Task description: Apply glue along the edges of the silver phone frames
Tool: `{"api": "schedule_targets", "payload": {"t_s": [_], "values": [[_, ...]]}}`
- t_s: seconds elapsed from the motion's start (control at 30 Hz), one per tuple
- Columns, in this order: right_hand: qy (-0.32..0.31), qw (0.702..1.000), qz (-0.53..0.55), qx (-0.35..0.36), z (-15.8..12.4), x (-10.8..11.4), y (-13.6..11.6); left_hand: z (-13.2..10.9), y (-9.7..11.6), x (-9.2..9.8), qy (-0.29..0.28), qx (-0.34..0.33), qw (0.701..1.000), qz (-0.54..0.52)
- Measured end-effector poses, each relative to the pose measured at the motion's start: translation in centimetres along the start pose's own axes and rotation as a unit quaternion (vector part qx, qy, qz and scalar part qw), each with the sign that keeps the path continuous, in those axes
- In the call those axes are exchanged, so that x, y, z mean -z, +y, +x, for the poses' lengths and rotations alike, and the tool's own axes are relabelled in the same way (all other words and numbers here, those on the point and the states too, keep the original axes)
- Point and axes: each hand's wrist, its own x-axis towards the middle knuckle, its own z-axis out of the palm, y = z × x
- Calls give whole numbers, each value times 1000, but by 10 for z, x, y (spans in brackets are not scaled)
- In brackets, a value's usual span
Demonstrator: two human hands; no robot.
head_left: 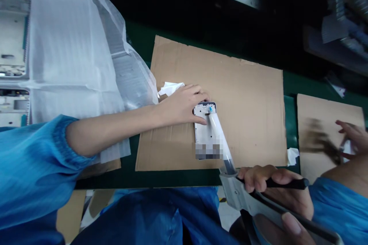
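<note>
A small silver metal frame [204, 130] lies on a brown cardboard sheet [247, 95]. My left hand [184, 103] rests on the frame's upper left corner, fingers pressed down to hold it. My right hand [277, 193] is wrapped round the black handle and trigger of a grey dispensing gun [250, 199]. Its clear tube [220, 138] runs up across the frame, and the blue nozzle tip [211, 109] touches the frame's top edge.
White plastic film [71, 46] covers stacked trays at left. A crumpled white wipe [169, 88] lies behind my left hand. Another person's hand [350, 138], blurred, works over a second cardboard sheet [322, 115] at right. The green bench edge [172, 179] runs along the front.
</note>
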Motion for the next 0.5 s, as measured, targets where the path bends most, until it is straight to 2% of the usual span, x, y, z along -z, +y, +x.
{"api": "schedule_targets", "payload": {"t_s": [0.07, 0.13, 0.27, 0.5], "values": [[4, 990, 140, 32, -23, -10, 9, 0, 0, 0, 1, -2, 1000, 2], [-5, 979, 201, 31, -28, -9, 16, 0, -2, -1, 4, -8, 1000, 0], [-14, 977, 212, 21, -21, -2, 17, 1, -5, -4, 16, -18, 1000, 0], [23, 975, 221, 28, -10, -10, 11, 1, -7, -8, 19, -19, 1000, 8]]}}
